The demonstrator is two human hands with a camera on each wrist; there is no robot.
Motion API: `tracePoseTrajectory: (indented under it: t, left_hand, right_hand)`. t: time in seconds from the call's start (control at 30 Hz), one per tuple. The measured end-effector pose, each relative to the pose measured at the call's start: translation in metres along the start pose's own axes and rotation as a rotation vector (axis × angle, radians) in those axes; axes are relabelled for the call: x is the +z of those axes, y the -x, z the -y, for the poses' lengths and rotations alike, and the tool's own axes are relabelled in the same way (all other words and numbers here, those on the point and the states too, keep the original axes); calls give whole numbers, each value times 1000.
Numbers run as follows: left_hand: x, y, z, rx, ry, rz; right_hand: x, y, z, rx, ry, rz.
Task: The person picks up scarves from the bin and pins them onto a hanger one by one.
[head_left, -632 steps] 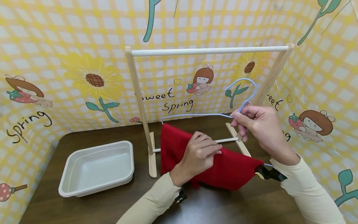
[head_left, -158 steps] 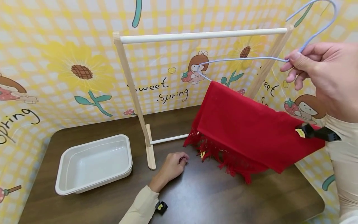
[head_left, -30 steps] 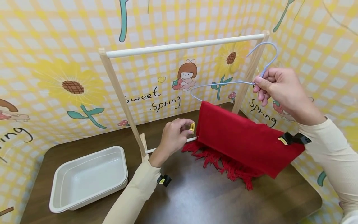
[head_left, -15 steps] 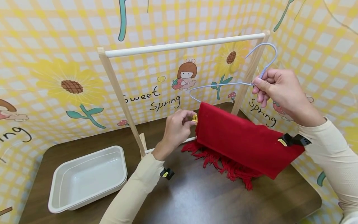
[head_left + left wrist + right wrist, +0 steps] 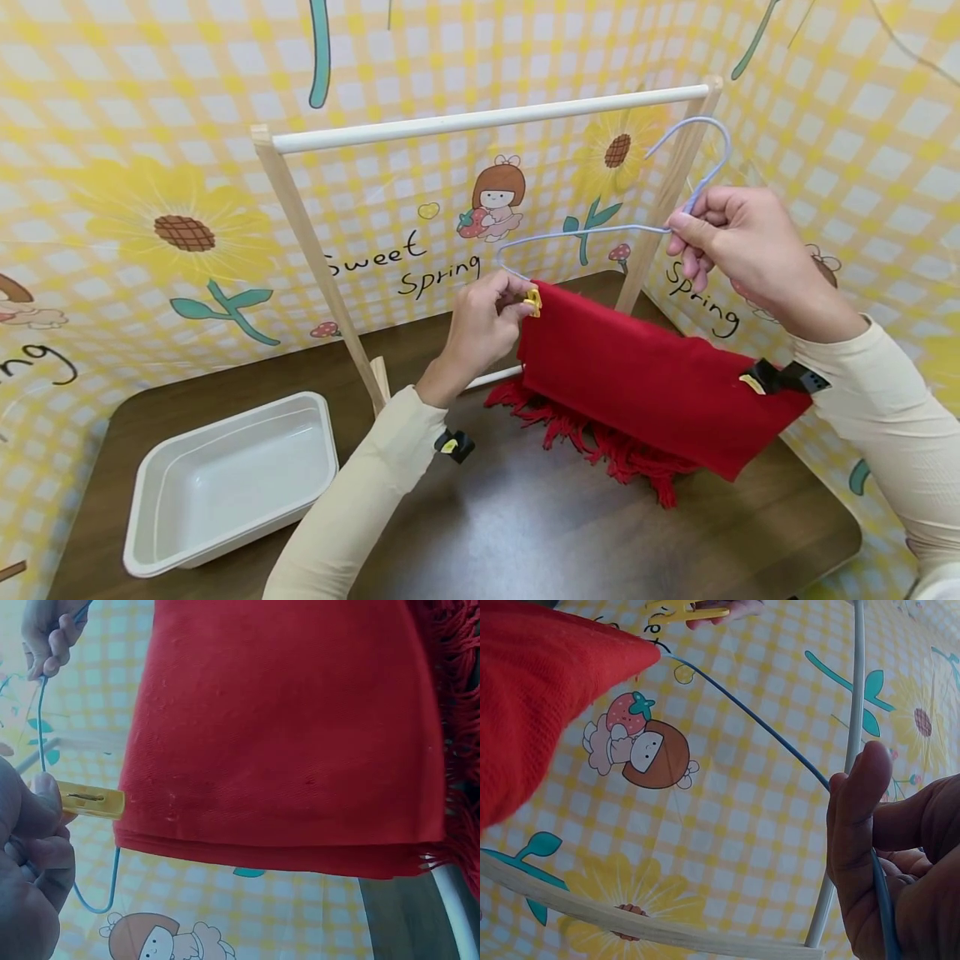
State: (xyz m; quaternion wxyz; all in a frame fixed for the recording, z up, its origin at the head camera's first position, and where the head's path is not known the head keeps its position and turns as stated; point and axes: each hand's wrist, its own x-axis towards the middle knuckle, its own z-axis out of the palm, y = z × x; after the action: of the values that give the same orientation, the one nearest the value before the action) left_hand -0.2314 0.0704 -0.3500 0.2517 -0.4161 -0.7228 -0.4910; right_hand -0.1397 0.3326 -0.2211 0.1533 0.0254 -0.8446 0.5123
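My right hand (image 5: 738, 242) pinches a blue wire clothes hanger (image 5: 577, 232) at the base of its hook, holding it up in front of the rack. A red fringed scarf (image 5: 637, 367) is folded over the hanger's lower bar, its fringe hanging down over the table. My left hand (image 5: 483, 325) pinches a yellow clothespin (image 5: 532, 302) between thumb and fingers at the scarf's upper left corner. In the left wrist view, the clothespin (image 5: 90, 800) points at the scarf's folded edge, its tip right at the cloth. The right wrist view shows the hanger wire (image 5: 757, 720) running into the right hand's fingers (image 5: 859, 802).
A wooden rack with a white top rod (image 5: 480, 118) stands behind the hands. A pale grey plastic basin (image 5: 225, 492) sits at the left on the dark wooden table (image 5: 480, 533). A yellow checked cloth (image 5: 397, 67) with printed flowers surrounds the table.
Over the last second my left hand has moved up and right, bringing the clothespin to the scarf's corner. The hanger has shifted slightly left. Earlier, my left hand rested on the table.
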Motion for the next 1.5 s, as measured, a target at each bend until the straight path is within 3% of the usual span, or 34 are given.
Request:
tracePoseTrajectory:
  t: [0.37, 0.77, 1.03, 1.3, 1.5]
  left_hand:
    - [3, -13, 0, 40, 29, -50]
    - [6, -15, 1, 19, 18, -80]
    - [6, -14, 0, -25, 44, -51]
    - [4, -10, -2, -61, 51, -25]
    - [3, -10, -5, -79, 21, -3]
  right_hand:
    - [4, 3, 3, -20, 68, 8]
    - [9, 7, 4, -27, 42, 36]
    - [12, 11, 6, -67, 28, 44]
    - [18, 18, 13, -124, 86, 51]
    - [22, 22, 15, -192, 36, 59]
